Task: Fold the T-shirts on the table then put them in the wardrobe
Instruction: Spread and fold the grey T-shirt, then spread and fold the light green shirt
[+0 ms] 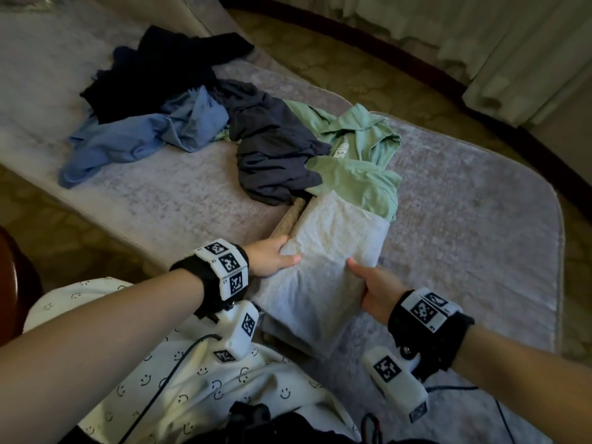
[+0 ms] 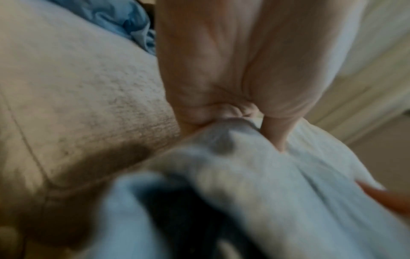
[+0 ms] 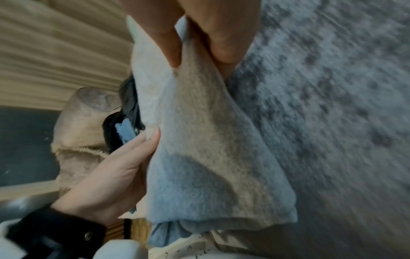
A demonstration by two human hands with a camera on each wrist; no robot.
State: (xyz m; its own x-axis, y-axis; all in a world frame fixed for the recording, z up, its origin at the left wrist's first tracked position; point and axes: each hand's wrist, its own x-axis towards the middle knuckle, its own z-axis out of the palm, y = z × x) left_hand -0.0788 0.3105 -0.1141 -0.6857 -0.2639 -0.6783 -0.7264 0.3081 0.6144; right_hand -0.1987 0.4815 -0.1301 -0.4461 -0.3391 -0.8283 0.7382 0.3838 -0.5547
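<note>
My left hand [image 1: 272, 256] grips the left edge of the folded grey T-shirt [image 1: 323, 267], thumb on top and fingers curled beneath the fabric. My right hand [image 1: 374, 291] grips the opposite edge the same way — in the right wrist view its thumb [image 3: 164, 40] presses the upper layer while the fingers wrap under. The grey T-shirt lies directly between both hands, folded into a compact rectangle; whether it rests on the grey covered table [image 1: 464, 219] or is lifted slightly off it, I cannot tell.

Beyond my fingertips, just past the far edge of the folded piece, a green T-shirt [image 1: 355, 155] lies crumpled and touches it. Left of the green one, a dark grey T-shirt [image 1: 275, 149] overlaps it. Further forward and to the left of my left hand sit a blue T-shirt [image 1: 141, 139] and, behind that, a black garment [image 1: 153, 78] — all four unfolded and bunched together.

A strip of wood [image 1: 286, 221] shows just beyond my left hand, beside the folded shirt's left edge. Each wrist carries a black strap with white marker blocks. Close to my body, below both forearms, is white fabric printed with small smiling faces [image 1: 179, 379]. Pale curtains [image 1: 512, 52] hang well beyond my right hand.
</note>
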